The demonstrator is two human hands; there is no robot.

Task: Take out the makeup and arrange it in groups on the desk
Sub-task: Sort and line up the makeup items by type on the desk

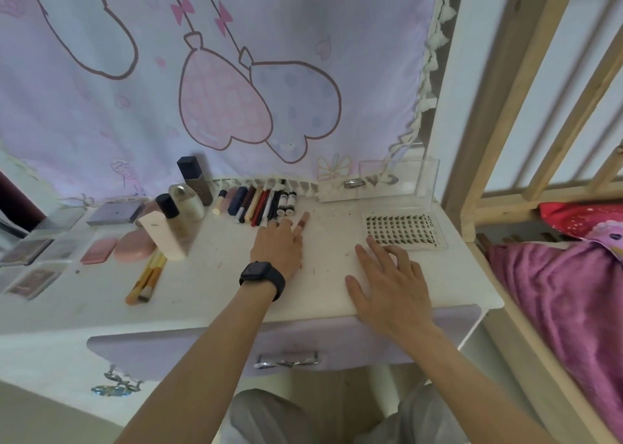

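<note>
Left hand (277,245), black watch (262,279) on the wrist, reaches forward over the white surface (209,275). Its fingers lie mostly straight. A small pink lip tube (304,220) sits at the thumb-side fingertips, touching them; cannot tell whether it is pinched or only touched.

Right hand (387,283) lies palm down on the surface with fingers spread and relaxed, holding nothing. Its fingertips are at the near edge of a lash tray (406,229).

The tube lies at the right end of a row of pencils and lip sticks (259,204) set side by side along the back edge, just beside the last two. Left of the row stand bottles: a tall dark one (195,180), a rounded clear one (187,201) and a cream one with a black cap (165,229).

Further left are flat palettes (114,211) and two pink compacts (114,248). Brushes (146,278) lie in front of the cream bottle.

A clear box (377,187) stands behind the lash tray. The lilac drawer (202,346) below the surface stands pulled out.
</note>
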